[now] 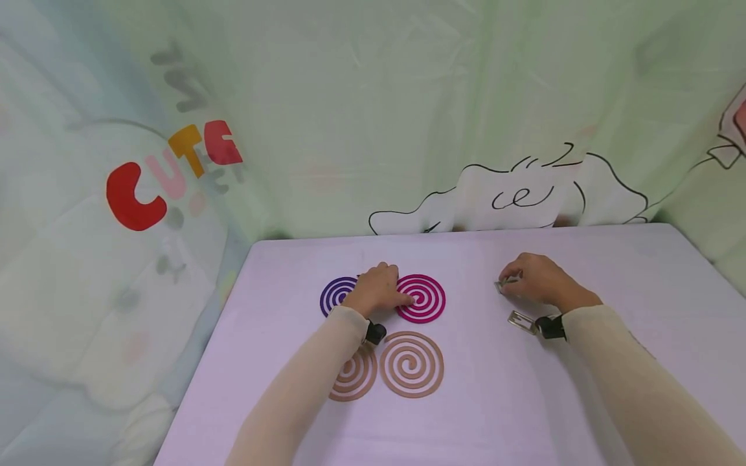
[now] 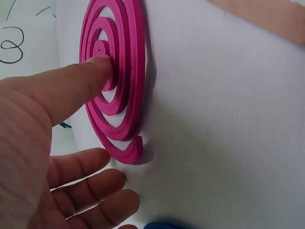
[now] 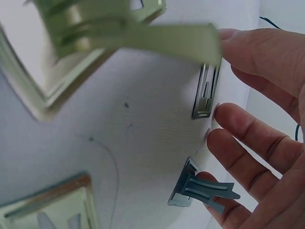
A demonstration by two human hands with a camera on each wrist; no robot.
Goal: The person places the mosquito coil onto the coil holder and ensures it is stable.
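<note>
My left hand (image 1: 381, 289) is over the back row of coils. Its thumb touches the centre of the pink mosquito coil (image 2: 138, 81), and the other fingers are loosely bent beside the rim. A purple mosquito coil (image 1: 333, 299) lies left of that hand, partly covered by it. To the right, my right hand (image 1: 536, 278) pinches a metal coil stand (image 3: 162, 40) by its raised tab; this stand looks blurred in the right wrist view. Near its other fingers are a flat metal stand (image 3: 204, 102) and one with a raised tab (image 3: 207, 188).
Two brown coils, one (image 1: 411, 364) fully seen and one (image 1: 352, 375) partly behind the left sleeve, lie in front. Another metal stand (image 1: 520, 321) rests beside the right wrist. A printed curtain (image 1: 350, 129) hangs behind the white table (image 1: 484, 401).
</note>
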